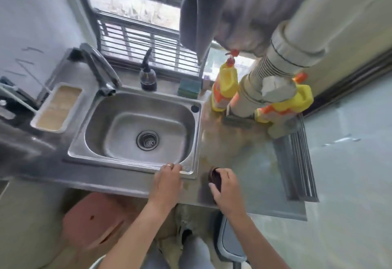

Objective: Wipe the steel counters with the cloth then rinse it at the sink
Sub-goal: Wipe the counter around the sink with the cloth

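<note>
Head view: left hand [167, 180] on sink [188, 170] rim; right hand [224, 188] grips dark cloth [214, 177].

The sink [135, 128] sits in the counter [237, 158], its drain [147, 139] in the middle of the basin. The tap [99, 71] stands behind its left corner, spout over the basin edge. A tray [56, 107] lies left of the sink. Behind the sink stands a pump bottle [148, 77], a sponge [188, 87] to its right. Right of the sink a pipe [267, 77] rises from the counter with a bottle [226, 86] on its left and another bottle [286, 105] on its right. The left hand [167, 181] rests on the sink's front rim; the right hand [224, 188] is on the counter just right of it, over a cloth [214, 177]
</note>
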Tool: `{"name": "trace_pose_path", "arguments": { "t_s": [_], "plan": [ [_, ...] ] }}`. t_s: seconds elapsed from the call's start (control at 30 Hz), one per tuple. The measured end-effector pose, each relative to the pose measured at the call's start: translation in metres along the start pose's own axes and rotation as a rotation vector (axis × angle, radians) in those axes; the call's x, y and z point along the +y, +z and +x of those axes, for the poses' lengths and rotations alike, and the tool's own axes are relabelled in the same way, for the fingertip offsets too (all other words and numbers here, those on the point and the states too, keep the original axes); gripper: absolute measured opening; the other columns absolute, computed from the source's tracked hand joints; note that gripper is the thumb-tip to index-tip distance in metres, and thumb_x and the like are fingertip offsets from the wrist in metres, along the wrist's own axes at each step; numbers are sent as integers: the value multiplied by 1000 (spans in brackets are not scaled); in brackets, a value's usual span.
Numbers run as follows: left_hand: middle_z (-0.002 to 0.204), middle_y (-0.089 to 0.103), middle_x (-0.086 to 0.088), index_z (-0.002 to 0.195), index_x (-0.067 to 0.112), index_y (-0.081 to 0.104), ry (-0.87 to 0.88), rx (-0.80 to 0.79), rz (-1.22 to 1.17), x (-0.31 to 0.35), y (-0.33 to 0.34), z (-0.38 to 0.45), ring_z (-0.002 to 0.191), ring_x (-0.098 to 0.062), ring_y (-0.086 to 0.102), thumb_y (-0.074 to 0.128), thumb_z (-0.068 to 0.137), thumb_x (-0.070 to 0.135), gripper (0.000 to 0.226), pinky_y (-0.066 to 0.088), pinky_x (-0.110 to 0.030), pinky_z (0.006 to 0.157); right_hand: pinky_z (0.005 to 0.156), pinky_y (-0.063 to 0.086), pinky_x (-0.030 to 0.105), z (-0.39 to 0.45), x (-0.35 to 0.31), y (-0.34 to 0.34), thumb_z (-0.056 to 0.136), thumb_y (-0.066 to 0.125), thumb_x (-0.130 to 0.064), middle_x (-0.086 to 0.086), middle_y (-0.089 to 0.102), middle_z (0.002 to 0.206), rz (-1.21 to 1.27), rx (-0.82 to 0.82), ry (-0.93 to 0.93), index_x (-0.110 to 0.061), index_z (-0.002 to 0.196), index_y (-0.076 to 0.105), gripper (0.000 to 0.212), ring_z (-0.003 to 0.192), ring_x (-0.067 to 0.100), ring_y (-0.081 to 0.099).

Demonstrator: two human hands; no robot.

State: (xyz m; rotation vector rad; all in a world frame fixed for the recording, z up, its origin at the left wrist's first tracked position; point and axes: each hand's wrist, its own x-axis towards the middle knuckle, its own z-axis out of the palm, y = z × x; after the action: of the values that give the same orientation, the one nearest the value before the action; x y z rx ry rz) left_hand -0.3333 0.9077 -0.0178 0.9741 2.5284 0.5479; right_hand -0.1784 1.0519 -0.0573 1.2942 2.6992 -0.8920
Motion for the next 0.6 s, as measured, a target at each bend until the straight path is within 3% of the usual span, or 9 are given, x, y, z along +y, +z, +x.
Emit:
{"name": "trace_pose_path", "arguments": {
  "t_s": [0.1,0.23,0.43,0.6],
  "plan": [
    [105,65,-2,112,20,64,-17,-34,12,8,19,-6,97,-30,63,65,81,10,32,51,-41,80,105,47,44,-17,14,19,87,74,-17,9,58,126,52,154,-11,-8,126,61,42,115,32,57],
    [98,65,-3,107,16,67,-74,5,74,-2,38,-7,86,-32,64,65,65,-9,49,52,-41,68,112,41,39,-36,0,56,88,70,-16,12,54,140,30,286,-183,-10,133,57,47,126,28,51],
    [101,63,0,112,17,63,-215,74,117,-25,56,2,92,-27,60,64,78,-3,39,49,-40,73,116,33,45,-37,-11,132,82,71,-13,0,42,162,-102,26,-497,-26,148,52,70,150,21,40],
    [106,62,-1,108,18,62,-265,107,171,-28,67,3,95,-26,59,66,78,2,34,50,-40,76,118,34,45,-8,-9,134,88,69,-15,-3,38,165,-108,-64,-682,-21,150,52,65,154,20,33]
  ]
}}
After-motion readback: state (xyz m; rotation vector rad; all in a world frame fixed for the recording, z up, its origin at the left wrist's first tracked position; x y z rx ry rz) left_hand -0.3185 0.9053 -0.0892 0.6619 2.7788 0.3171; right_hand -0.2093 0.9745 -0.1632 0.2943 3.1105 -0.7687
